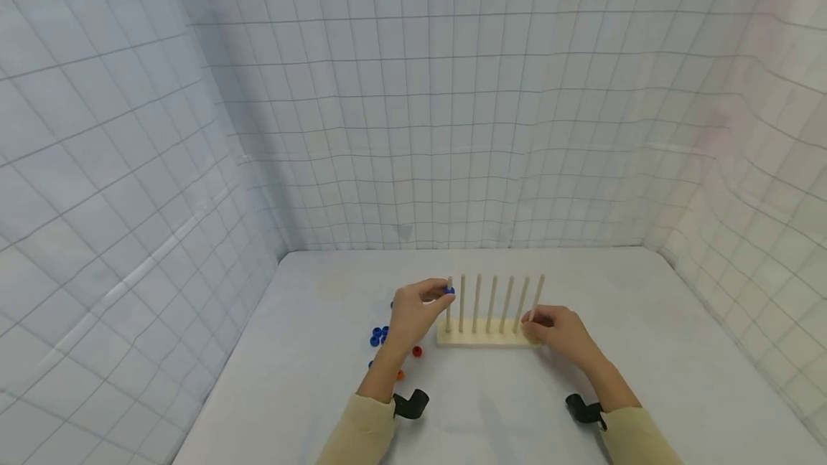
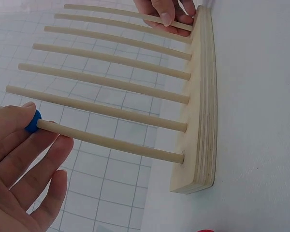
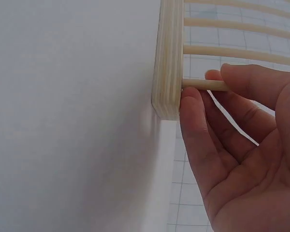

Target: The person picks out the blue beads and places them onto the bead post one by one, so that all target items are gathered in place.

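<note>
A pale wooden base [image 1: 481, 338] with several upright pegs stands on the table. My left hand [image 1: 412, 311] pinches a blue bead [image 2: 34, 122] between thumb and index finger, and the bead sits around the top of the leftmost peg [image 2: 111, 143]. The other left fingers spread loosely beneath that peg in the left wrist view. At the opposite end, my right hand [image 1: 557, 332] grips the rightmost peg [image 3: 203, 84] low down, thumb on one side and fingers on the other. Its fingertips are right at the base's edge in the right wrist view.
Left of the base lie several blue beads [image 1: 375, 341], partly hidden behind the left forearm. A red bead [image 1: 417, 351] and an orange bead [image 1: 400, 374] lie nearer me. White gridded sheets [image 1: 413, 128] wall the white table [image 1: 491, 400] at the back and sides.
</note>
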`<state>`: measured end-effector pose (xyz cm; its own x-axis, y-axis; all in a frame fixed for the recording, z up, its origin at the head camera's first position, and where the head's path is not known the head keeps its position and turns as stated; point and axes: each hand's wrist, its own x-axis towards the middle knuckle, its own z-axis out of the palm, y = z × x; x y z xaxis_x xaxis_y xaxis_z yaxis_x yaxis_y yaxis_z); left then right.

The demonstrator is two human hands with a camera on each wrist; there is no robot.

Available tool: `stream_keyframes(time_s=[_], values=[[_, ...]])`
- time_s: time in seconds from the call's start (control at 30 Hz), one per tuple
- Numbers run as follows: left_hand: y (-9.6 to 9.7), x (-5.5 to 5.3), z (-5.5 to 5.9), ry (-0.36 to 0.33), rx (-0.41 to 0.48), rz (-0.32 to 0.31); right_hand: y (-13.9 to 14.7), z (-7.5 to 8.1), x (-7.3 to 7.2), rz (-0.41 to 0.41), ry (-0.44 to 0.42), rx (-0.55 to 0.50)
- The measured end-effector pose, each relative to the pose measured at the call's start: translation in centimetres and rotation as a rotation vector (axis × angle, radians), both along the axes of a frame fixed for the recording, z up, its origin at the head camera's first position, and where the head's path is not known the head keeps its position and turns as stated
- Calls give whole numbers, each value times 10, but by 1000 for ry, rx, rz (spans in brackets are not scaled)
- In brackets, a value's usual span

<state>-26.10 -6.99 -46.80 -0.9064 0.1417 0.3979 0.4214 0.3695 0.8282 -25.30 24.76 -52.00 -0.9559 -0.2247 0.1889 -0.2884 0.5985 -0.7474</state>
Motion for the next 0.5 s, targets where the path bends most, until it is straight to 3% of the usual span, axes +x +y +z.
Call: stream_keyframes(time_s=[0.5], values=[[-1, 3, 1, -18, 15, 0, 1, 17, -13, 69, -90, 118]])
